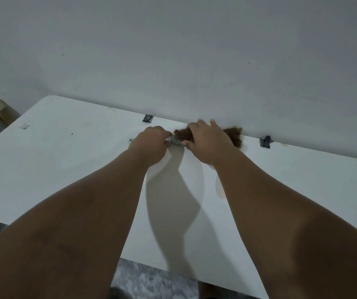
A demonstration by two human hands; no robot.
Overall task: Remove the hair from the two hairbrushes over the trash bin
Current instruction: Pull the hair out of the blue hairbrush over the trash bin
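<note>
A hairbrush (pixel 182 135) matted with brown hair lies near the far edge of the white table (pixel 65 160), close to the wall. My left hand (pixel 152 142) is closed on its grey end at the left. My right hand (pixel 205 139) lies over the brush head, fingers spread and curled onto it. A clump of brown hair (pixel 234 135) sticks out to the right of that hand; whether it sits on a second brush is hidden. No trash bin is in view.
Two black clips (pixel 148 118) (pixel 265 142) sit on the table's far edge against the grey wall (pixel 173 50). A scrap of tape (pixel 24 126) lies at the far left. Patterned floor (pixel 151 281) shows below the near edge.
</note>
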